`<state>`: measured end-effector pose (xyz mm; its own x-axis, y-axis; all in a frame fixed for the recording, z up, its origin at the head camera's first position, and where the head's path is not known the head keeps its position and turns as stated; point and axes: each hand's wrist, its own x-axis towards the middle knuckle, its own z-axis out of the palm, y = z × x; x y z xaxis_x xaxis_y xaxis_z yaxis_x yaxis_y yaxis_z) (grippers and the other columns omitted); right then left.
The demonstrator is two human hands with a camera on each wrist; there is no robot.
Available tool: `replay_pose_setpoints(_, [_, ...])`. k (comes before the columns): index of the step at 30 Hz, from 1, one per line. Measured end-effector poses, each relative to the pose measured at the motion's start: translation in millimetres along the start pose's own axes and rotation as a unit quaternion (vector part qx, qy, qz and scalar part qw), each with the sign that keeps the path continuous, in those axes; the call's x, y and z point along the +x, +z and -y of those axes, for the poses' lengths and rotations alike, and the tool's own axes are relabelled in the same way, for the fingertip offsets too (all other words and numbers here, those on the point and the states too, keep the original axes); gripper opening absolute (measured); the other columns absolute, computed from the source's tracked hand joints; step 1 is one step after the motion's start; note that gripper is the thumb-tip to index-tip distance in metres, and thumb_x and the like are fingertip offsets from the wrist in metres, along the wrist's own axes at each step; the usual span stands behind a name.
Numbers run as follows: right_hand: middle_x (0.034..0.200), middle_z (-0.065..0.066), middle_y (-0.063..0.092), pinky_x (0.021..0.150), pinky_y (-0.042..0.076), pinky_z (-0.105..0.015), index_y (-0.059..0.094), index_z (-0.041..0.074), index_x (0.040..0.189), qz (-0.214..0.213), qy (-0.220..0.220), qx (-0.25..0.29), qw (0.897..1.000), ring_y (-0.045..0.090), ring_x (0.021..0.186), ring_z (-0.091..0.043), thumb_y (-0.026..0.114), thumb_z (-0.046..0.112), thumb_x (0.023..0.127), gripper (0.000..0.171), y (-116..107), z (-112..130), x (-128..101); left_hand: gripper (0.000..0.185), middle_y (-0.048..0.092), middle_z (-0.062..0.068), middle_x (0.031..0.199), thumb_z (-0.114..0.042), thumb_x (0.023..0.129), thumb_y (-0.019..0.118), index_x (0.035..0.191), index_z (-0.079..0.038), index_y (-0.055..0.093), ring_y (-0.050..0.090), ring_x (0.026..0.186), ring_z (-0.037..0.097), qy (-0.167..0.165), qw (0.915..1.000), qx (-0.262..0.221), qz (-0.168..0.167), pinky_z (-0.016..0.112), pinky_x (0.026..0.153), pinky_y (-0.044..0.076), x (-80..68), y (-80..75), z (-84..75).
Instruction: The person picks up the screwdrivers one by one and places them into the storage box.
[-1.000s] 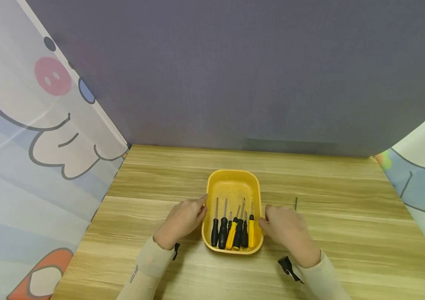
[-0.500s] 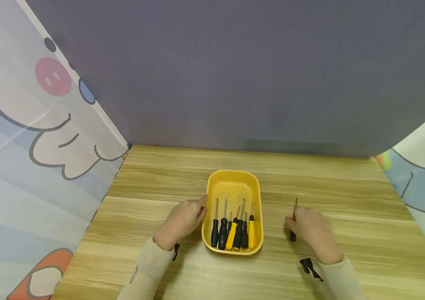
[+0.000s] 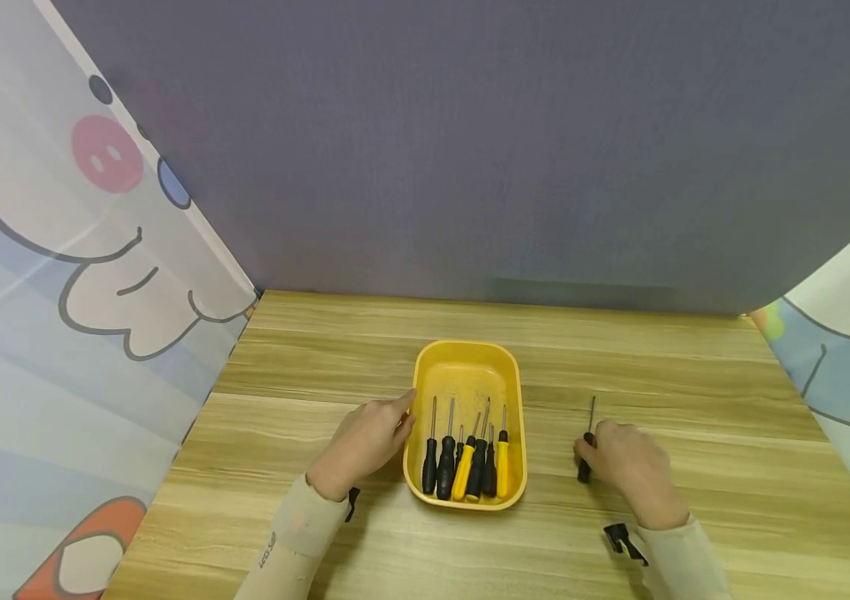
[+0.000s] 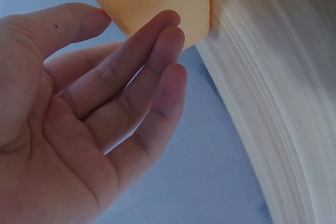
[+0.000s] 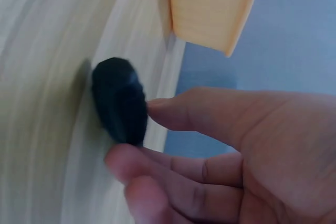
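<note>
A yellow tray [image 3: 467, 376] holds several screwdrivers, some with black handles and some with yellow ones. At the tray's left side my left hand [image 3: 365, 442] rests its fingertips against the wall. The left wrist view shows that hand's fingers [image 4: 140, 106] loosely bent, the palm holding nothing. Right of the tray, my right hand [image 3: 631, 467] pinches the black handle of a screwdriver [image 3: 584, 471] that lies on the table, its thin shaft pointing away. In the right wrist view, the thumb touches one side of the black handle [image 5: 119, 100] and fingertips lie below it.
The wood-grain table [image 3: 335, 333] reaches back to a grey-blue panel [image 3: 470, 150]. Cartoon-printed curtains [image 3: 35, 333] hang along the left and right sides. Black straps [image 3: 623, 542] are at the wrists.
My right hand has left the tray's right side, moved right, and taken hold of the black-handled screwdriver. The left hand and the tray have stayed put.
</note>
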<state>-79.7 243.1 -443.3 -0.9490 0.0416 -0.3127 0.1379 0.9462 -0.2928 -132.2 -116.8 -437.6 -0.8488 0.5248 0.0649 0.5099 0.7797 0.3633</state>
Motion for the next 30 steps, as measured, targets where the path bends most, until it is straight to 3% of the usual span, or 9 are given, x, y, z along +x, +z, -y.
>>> replay_pose_setpoints(12, [0.056,0.000,0.038,0.040,0.028,-0.023,0.044,0.010,0.065,-0.001,-0.003,0.002,1.000,0.032,0.047,-0.011,0.061,0.024,0.095,0.037,6.3,-5.3,2.4,0.043,0.047,-0.009,0.063,-0.017,0.100,0.062,0.139,0.001,0.057,0.042,0.050,0.005,0.002,1.0000,-0.001,0.000,0.022,0.043,0.039,0.1,0.1,-0.1])
replay_pose_setpoints(19, [0.058,-0.003,0.041,0.042,0.032,-0.024,0.046,0.009,0.066,0.000,-0.011,-0.001,1.000,0.039,0.048,-0.014,0.061,0.023,0.095,0.036,5.0,-4.7,2.0,0.043,0.047,-0.009,0.062,-0.016,0.100,0.062,0.138,0.001,0.057,0.042,0.050,0.005,0.003,1.0000,0.001,0.000,0.023,0.043,0.039,0.5,-0.2,-0.4])
replay_pose_setpoints(30, [0.052,0.000,0.042,0.040,0.030,-0.023,0.047,0.012,0.061,-0.021,-0.035,0.020,0.999,0.037,0.045,-0.011,0.063,0.022,0.093,0.038,-4.5,7.8,-4.1,0.041,0.047,-0.008,0.063,-0.015,0.099,0.063,0.137,0.001,0.058,0.042,0.051,0.005,0.009,0.9999,0.007,-0.009,0.022,0.043,0.038,0.7,0.5,0.8])
